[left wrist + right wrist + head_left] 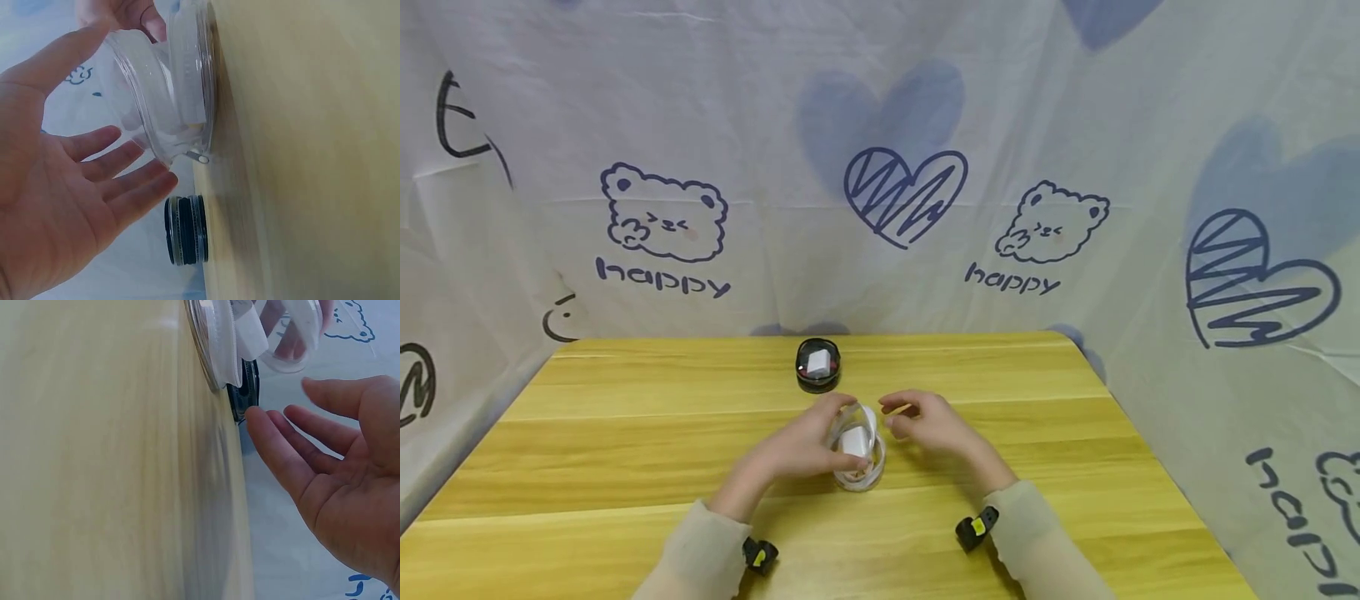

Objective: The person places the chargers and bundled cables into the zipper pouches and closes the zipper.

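Observation:
A small round clear zip case point(871, 478) stands on the table with its lid point(131, 78) tilted up. Inside it sits a white block like a charger plug point(853, 442). My left hand point(805, 442) holds the lid across its width, thumb at one edge and fingertips at the other. A zipper pull point(199, 158) hangs from the case's edge in the left wrist view. To the right, my right hand point(934, 423) hovers with fingers loosely bent, apart from the case and holding nothing.
Behind the hands, a small black case point(817, 386) with a clear top shows a white block in it. The wooden table point(587, 467) ends at a printed cloth point(880, 283) hung at the back and sides.

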The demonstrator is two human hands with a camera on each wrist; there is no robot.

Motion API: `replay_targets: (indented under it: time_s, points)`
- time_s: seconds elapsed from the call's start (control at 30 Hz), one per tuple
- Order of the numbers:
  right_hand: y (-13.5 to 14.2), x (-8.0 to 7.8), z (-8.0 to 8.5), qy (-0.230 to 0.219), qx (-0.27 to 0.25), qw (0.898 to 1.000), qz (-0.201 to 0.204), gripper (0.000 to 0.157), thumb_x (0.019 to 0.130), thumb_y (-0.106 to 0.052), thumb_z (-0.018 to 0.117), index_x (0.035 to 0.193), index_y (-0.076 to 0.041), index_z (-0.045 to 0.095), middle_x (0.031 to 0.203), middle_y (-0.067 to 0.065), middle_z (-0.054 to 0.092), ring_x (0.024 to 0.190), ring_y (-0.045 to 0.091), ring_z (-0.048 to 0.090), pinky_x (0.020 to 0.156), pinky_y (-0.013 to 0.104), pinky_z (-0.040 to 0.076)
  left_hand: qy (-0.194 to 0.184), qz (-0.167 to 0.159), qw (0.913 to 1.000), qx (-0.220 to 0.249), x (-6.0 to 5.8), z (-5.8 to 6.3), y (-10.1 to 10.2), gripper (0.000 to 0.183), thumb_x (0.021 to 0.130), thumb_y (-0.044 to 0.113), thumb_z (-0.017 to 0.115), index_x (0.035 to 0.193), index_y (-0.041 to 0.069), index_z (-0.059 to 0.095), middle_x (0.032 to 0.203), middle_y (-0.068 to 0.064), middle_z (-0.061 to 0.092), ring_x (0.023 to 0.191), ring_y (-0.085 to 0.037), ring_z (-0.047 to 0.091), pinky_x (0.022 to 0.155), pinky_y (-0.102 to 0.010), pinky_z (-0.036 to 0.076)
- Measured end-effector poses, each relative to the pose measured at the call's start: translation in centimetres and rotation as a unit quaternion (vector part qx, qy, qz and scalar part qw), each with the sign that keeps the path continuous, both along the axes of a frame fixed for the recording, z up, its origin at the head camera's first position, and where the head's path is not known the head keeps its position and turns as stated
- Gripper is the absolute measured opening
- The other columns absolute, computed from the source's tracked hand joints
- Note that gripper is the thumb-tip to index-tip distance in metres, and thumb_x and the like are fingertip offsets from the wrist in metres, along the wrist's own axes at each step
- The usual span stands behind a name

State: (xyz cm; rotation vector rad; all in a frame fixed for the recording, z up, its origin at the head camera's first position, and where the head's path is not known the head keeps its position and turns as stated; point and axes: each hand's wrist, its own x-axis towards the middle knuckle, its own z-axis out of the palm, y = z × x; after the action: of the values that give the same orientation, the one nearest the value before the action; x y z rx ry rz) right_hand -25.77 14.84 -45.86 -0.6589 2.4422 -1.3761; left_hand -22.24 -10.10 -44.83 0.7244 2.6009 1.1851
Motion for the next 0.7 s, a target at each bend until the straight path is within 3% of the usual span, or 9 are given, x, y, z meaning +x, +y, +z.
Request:
replay_targets:
  time_s: [0.13, 0.27, 0.47, 0.7]
  points:
    - [-0.13, -0.05, 0.08, -0.038, -0.016, 0.999, -0.002, 0.044, 0.108, -0.025, 0.059, 0.141, 0.003, 0.06, 0.133, 0.021, 0.065, 0.102, 0.031, 0.073, 0.086, 0.04, 0.062, 0.022, -0.021, 0.9993, -0.023, 0.09, 0.06, 0.24, 0.086, 0.083, 0.033, 0.089, 0.149, -0.004, 0.046, 0.153, -0.023, 0.046, 0.136, -0.039, 0.049, 0.111, -0.056, 0.045]
    - [-0.49, 0.07, 0.04, -0.052, -0.009, 0.998, 0.021, 0.047, 0.108, -0.027, 0.058, 0.143, 0.005, 0.057, 0.136, 0.022, 0.063, 0.106, 0.03, 0.072, 0.088, 0.041, 0.062, 0.024, -0.03, 0.9984, -0.042, 0.16, -0.03, 0.4, 0.085, 0.085, 0.034, 0.087, 0.151, -0.004, 0.047, 0.16, -0.025, 0.038, 0.142, -0.042, 0.044, 0.114, -0.058, 0.042]
    - [-0.71, 0.14, -0.32, -0.031, 0.041, 0.997, 0.048, 0.042, 0.106, -0.025, 0.062, 0.142, -0.003, 0.061, 0.136, 0.015, 0.065, 0.114, 0.026, 0.067, 0.091, 0.038, 0.059, 0.009, -0.036, 0.9981, -0.049, 0.09, -0.38, 0.48, 0.086, 0.084, 0.033, 0.088, 0.151, -0.002, 0.048, 0.162, -0.026, 0.033, 0.143, -0.043, 0.043, 0.115, -0.058, 0.041]
    - [-0.89, 0.11, -0.48, -0.012, 0.054, 0.997, 0.057, 0.039, 0.103, -0.02, 0.066, 0.138, -0.004, 0.064, 0.131, 0.015, 0.068, 0.111, 0.027, 0.068, 0.087, 0.038, 0.059, 0.002, -0.038, 0.9982, -0.047, 0.18, -0.51, 0.35, 0.081, 0.083, 0.03, 0.089, 0.149, 0.001, 0.052, 0.157, -0.025, 0.037, 0.134, -0.04, 0.05, 0.108, -0.056, 0.047]
